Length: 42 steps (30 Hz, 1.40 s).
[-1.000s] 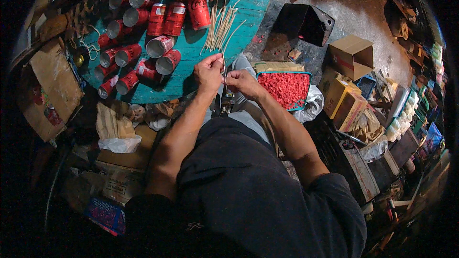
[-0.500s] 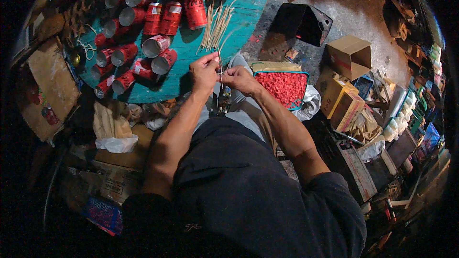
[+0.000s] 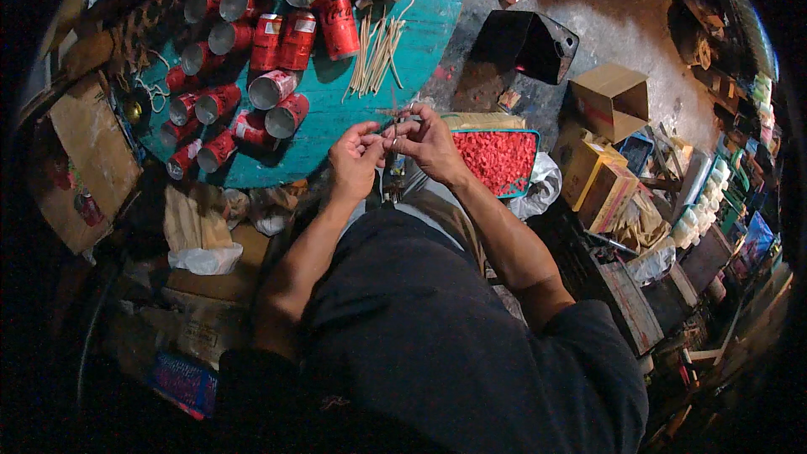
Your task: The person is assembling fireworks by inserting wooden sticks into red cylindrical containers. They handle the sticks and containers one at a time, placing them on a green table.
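Observation:
My left hand (image 3: pixel 355 160) and my right hand (image 3: pixel 427 145) meet above my lap, just off the table's near edge. The fingers of the left are curled into a pinch; whatever lies between them is too small to make out. A thin dark metal tool (image 3: pixel 395 104), its kind unclear, sticks up from my right hand's closed fingers. Just beyond, a loose bundle of pale, thin stick-like strands (image 3: pixel 377 55) lies on the turquoise table (image 3: pixel 424 59). Red drink cans (image 3: pixel 298 38), several with their tops cut away, stand or lie to the left.
Right of my hands sits a turquoise-rimmed tray (image 3: pixel 539 151) of red chunks (image 3: pixel 496 160). A black bin (image 3: pixel 551 46) lies on the floor beyond, near an open cardboard box (image 3: pixel 611 101). Boxes and clutter crowd the right; a paper bag (image 3: pixel 197 219) is at left.
My right hand has lifted and turned, its fingers now higher beside the left. My left hand has drawn slightly nearer to me. The pale strand rising from the fingers no longer shows.

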Available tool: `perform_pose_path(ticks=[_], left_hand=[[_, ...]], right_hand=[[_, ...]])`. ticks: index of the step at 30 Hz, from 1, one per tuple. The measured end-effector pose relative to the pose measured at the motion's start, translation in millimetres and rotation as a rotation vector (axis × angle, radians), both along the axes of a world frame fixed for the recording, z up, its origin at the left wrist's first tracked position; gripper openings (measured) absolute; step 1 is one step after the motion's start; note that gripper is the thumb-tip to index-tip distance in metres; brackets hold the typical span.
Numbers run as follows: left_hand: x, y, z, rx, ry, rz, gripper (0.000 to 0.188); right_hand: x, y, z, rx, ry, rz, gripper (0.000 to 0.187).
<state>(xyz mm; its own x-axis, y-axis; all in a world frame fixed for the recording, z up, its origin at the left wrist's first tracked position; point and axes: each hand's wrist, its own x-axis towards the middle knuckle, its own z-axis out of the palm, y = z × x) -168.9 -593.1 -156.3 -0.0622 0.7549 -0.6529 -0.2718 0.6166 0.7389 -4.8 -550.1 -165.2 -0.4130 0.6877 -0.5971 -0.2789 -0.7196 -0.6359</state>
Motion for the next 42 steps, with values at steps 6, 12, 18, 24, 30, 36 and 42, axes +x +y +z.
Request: perform_pose_path(ticks=[6, 12, 18, 24, 30, 36, 42], left_hand=[[-11.1, -7.9, 11.1, 0.055, 0.111, -0.213, 0.026], [-20.5, -15.5, -0.4, -0.012, 0.315, -0.191, 0.022], [-26.9, -7.8, -19.4, -0.052, 0.251, -0.001, 0.022], [-18.1, 3.0, -17.1, -0.011, 0.169, 0.07, 0.021], [11.5, 29.5, -35.0, -0.1, 0.281, 0.037, 0.022], [15.1, 30.1, -50.2, 0.161, 0.573, -0.097, 0.022], [14.2, 35.0, -54.8, 0.076, 0.427, -0.038, 0.021]], right_hand=[[7.0, 30.5, 2.5, 0.182, -0.133, -0.025, 0.037], [12.9, 77.5, -14.8, 0.295, -0.353, -0.072, 0.03], [-9.2, 59.8, -26.1, 0.337, -0.401, -0.198, 0.029], [-20.0, 34.7, -15.8, 0.125, -0.108, -0.276, 0.026], [22.1, 6.6, -8.6, 0.028, -0.346, -0.026, 0.018], [42.8, -22.9, -14.2, -0.123, -0.326, 0.343, 0.033], [34.7, -14.5, -27.3, -0.153, -0.211, 0.42, 0.033]])
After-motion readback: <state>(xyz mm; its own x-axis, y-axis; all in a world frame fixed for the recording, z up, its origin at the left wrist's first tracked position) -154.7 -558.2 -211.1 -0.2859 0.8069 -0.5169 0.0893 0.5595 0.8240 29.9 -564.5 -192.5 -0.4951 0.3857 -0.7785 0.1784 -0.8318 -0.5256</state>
